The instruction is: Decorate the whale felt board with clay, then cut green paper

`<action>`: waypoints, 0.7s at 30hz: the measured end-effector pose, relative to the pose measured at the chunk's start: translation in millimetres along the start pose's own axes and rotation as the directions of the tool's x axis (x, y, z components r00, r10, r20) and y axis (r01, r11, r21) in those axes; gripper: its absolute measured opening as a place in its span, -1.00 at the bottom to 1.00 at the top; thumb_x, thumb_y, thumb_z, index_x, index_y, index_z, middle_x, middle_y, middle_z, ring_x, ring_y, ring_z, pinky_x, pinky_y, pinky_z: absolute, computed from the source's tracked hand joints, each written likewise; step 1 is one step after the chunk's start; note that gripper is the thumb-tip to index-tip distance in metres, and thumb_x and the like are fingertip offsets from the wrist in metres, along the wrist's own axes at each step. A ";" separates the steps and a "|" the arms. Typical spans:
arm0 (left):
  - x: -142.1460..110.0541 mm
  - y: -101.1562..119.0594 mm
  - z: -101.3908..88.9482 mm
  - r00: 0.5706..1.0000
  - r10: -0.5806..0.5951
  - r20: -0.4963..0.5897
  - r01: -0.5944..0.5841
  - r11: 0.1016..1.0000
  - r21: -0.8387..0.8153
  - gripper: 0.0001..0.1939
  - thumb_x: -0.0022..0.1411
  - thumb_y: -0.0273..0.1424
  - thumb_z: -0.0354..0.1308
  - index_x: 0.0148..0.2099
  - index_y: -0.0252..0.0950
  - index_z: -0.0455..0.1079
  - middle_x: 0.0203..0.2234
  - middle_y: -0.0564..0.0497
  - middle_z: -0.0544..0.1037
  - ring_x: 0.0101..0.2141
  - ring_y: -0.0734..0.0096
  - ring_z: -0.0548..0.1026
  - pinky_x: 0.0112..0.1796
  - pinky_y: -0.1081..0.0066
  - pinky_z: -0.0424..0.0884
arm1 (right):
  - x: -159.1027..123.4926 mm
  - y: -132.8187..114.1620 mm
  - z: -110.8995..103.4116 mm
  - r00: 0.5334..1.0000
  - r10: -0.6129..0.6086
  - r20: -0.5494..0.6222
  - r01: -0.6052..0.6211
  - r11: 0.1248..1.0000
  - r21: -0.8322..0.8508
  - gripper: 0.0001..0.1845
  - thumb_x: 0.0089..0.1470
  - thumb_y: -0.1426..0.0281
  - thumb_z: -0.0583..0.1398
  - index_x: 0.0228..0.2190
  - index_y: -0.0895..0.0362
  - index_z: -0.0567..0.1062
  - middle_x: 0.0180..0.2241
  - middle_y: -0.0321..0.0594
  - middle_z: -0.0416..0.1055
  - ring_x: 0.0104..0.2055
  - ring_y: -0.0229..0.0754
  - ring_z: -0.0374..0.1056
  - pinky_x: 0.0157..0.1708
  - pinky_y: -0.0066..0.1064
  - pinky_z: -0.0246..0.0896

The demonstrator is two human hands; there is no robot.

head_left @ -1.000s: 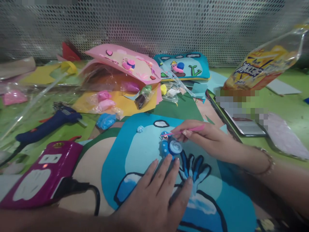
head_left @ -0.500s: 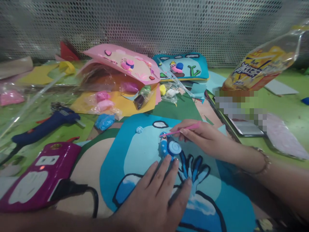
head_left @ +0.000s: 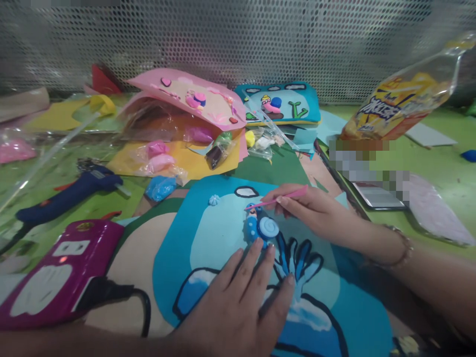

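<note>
My right hand (head_left: 308, 210) pinches a thin pink modelling tool (head_left: 284, 197), its tip at the head of a blue clay snail (head_left: 253, 230). The snail has a spiral shell and pale dots on its body. It lies on a blue paper picture (head_left: 219, 243) with black-outlined rocks and a plant (head_left: 299, 260). My left hand (head_left: 241, 302) rests flat on the picture with fingers spread, the fingertips at the snail's lower end. A small light-blue clay piece (head_left: 214, 200) and a white cloud shape (head_left: 246, 191) sit near the picture's top.
On the left lie a magenta power strip (head_left: 92, 248) with a black plug and a dark blue glue gun (head_left: 70, 193). Bagged clay (head_left: 161, 187), a pink snail card (head_left: 178, 79) and a teal one (head_left: 305, 104) are behind. A tilted drink bottle (head_left: 401, 104) and a phone (head_left: 379, 196) stand right.
Almost nothing differs. The pink tool's tip has shifted very slightly at the snail's head; my left hand stays in place.
</note>
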State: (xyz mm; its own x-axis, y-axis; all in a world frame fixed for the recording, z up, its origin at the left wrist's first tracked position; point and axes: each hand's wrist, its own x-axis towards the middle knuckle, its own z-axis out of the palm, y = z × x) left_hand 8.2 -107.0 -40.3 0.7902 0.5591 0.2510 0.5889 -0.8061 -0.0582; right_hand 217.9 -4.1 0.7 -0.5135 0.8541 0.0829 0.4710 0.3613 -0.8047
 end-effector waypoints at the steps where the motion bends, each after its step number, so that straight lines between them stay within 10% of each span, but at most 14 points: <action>1: 0.1 0.4 -0.6 1.000 -0.015 0.016 0.015 1.000 0.010 -0.50 0.32 -0.30 -0.01 0.28 -0.17 0.09 0.25 -0.20 0.16 0.27 -0.10 -0.02 0.13 0.03 0.14 | -0.1 0.3 0.2 1.000 -0.001 -0.005 0.001 1.000 -0.003 -0.62 0.27 0.27 -0.02 -0.16 0.13 0.54 -0.22 -0.16 0.50 -0.37 -0.28 0.36 -0.39 -0.45 0.31; 21: 0.4 2.5 -3.5 0.997 -0.020 0.070 0.020 1.000 0.001 -0.47 0.33 -0.25 -0.03 0.31 -0.13 0.06 0.28 -0.16 0.11 0.28 -0.07 -0.03 0.14 0.00 0.13 | -2.8 -1.6 -1.2 0.984 -0.173 0.040 0.177 0.975 -0.137 -0.67 0.28 0.38 -0.04 -0.12 0.14 0.48 -0.19 -0.13 0.48 -0.22 -0.24 0.40 -0.24 -0.41 0.34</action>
State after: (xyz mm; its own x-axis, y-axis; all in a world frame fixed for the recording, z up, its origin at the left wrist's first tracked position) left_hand 9.5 -109.5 -36.9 0.7880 0.5876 0.1841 0.6050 -0.7944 -0.0542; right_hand 219.4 -6.6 2.5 -0.6157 0.7629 0.1973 0.4667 0.5548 -0.6887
